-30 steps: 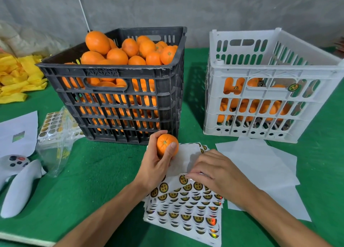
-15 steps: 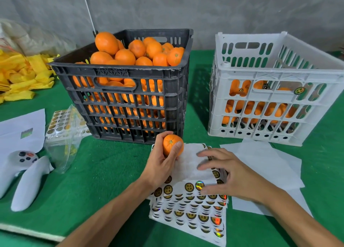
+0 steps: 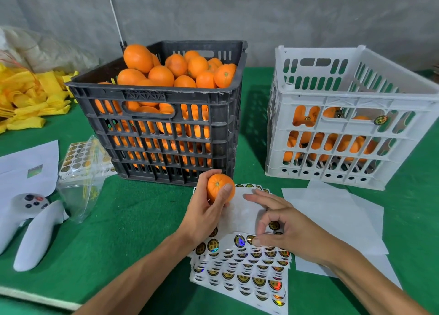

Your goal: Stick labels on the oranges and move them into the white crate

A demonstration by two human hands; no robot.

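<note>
Orange and round, one orange [image 3: 219, 187] sits in the left hand [image 3: 203, 216], whose fingers curl around it just in front of the black crate [image 3: 164, 115] full of oranges. Below both hands lie the label sheets [image 3: 242, 267] on the green surface [image 3: 133, 219]. The right hand [image 3: 288, 231] pinches a round label [image 3: 250, 239] at the top sheet with thumb and finger. Beyond the right hand stands the white crate [image 3: 351, 124], with some oranges low inside it.
</note>
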